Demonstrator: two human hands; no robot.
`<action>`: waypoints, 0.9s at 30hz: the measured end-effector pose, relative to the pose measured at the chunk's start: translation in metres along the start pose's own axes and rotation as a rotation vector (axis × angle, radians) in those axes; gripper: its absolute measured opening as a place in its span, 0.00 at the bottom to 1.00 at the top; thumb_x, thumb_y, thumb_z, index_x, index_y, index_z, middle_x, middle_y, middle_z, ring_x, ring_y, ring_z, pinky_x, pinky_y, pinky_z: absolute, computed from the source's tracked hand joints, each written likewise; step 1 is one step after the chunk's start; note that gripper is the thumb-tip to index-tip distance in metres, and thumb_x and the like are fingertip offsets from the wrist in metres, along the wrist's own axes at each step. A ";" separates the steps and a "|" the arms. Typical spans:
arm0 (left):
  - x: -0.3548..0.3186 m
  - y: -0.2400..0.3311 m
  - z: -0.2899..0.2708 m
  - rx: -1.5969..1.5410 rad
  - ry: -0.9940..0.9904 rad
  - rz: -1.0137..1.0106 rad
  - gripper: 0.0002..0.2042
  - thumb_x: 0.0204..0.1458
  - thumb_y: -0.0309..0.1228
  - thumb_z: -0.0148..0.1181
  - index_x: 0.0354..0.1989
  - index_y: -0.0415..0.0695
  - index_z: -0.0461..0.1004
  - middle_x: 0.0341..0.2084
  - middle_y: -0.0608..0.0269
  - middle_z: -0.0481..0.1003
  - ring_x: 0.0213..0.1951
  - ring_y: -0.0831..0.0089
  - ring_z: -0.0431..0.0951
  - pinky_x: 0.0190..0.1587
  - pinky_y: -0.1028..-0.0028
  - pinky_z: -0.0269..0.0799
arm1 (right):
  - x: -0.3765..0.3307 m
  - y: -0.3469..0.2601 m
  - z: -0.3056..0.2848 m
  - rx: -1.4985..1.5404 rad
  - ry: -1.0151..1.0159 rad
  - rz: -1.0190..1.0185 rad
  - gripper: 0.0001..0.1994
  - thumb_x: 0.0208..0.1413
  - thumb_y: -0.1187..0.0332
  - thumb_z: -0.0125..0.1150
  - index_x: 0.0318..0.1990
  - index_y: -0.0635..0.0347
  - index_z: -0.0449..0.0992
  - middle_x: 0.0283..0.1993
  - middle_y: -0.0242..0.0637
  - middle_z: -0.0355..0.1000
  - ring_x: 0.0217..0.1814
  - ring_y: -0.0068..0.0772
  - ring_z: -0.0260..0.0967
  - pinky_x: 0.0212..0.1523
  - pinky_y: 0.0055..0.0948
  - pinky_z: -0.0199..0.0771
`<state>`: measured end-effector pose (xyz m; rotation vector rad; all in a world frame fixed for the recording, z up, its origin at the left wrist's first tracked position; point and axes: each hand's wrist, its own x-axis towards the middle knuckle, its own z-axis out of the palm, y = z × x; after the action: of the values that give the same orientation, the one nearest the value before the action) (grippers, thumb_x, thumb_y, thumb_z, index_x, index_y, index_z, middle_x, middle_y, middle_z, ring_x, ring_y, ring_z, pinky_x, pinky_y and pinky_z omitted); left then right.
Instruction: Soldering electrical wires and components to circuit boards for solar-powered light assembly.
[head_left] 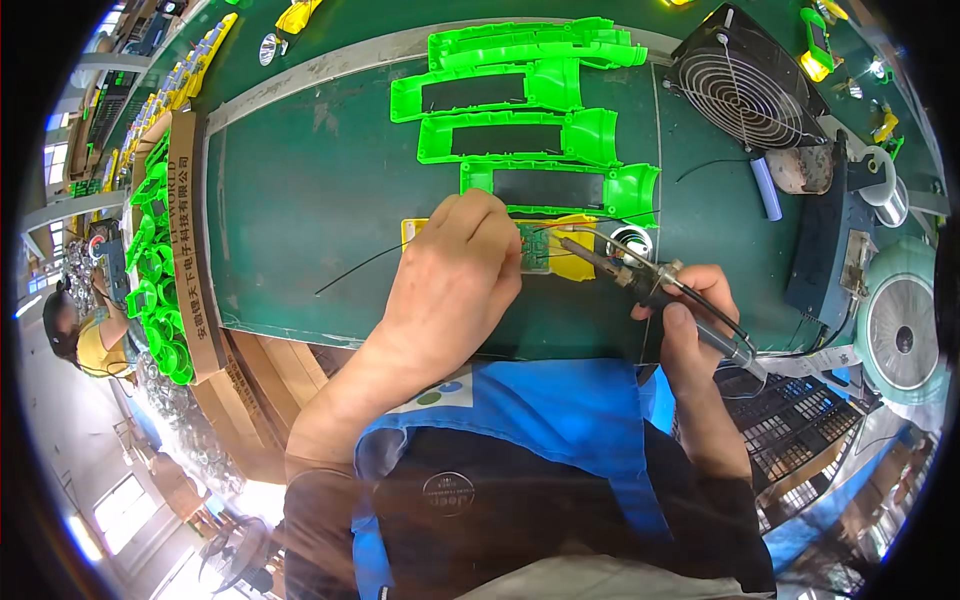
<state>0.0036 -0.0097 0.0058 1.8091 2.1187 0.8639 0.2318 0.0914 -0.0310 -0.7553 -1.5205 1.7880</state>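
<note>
My right hand (pixel 700 320) is wrapped round a soldering iron (pixel 650 292) with a thin metal feed tube along it. Its tip points left, at a small green circuit board (pixel 535 248) in a yellow plastic housing (pixel 575 262). Over the left part of that housing, my left hand (pixel 450 260) is closed with fingertips pinched at the board's edge; what they pinch is hidden. A black wire (pixel 358 268) sticks out to the left from under this hand. Just beyond lies a green plastic housing half (pixel 635 190) with a dark panel inside.
More green housing halves (pixel 590 135) are stacked farther back. At right stand a black fan (pixel 745 95), a purple cylindrical cell (pixel 767 188) and a pale green round fan (pixel 900 330). A cardboard carton (pixel 195 250) of green parts borders the left. Another person (pixel 95 340) works far left.
</note>
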 end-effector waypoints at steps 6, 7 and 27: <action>0.001 0.006 -0.002 0.009 -0.001 -0.033 0.10 0.38 0.15 0.61 0.27 0.40 0.68 0.32 0.56 0.71 0.35 0.55 0.73 0.37 0.64 0.70 | 0.012 -0.012 -0.004 0.096 0.021 -0.138 0.19 0.55 0.64 0.66 0.44 0.64 0.62 0.37 0.41 0.69 0.37 0.27 0.73 0.40 0.24 0.75; 0.002 0.007 -0.003 0.007 -0.007 -0.041 0.10 0.38 0.15 0.61 0.27 0.39 0.68 0.32 0.56 0.71 0.35 0.55 0.73 0.37 0.64 0.70 | 0.015 -0.013 -0.006 0.084 0.018 -0.160 0.19 0.55 0.64 0.66 0.44 0.64 0.62 0.37 0.40 0.69 0.36 0.26 0.73 0.39 0.24 0.75; 0.043 0.003 -0.003 -0.329 0.019 -0.018 0.04 0.47 0.22 0.62 0.29 0.41 0.74 0.24 0.69 0.73 0.24 0.77 0.69 0.27 0.77 0.64 | 0.072 -0.011 0.005 -0.127 -0.188 -0.578 0.15 0.54 0.76 0.62 0.47 0.64 0.65 0.43 0.45 0.67 0.42 0.40 0.75 0.42 0.35 0.78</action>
<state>-0.0049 0.0307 0.0180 1.6154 1.8664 1.1512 0.1848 0.1462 -0.0201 -0.1670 -1.7633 1.3608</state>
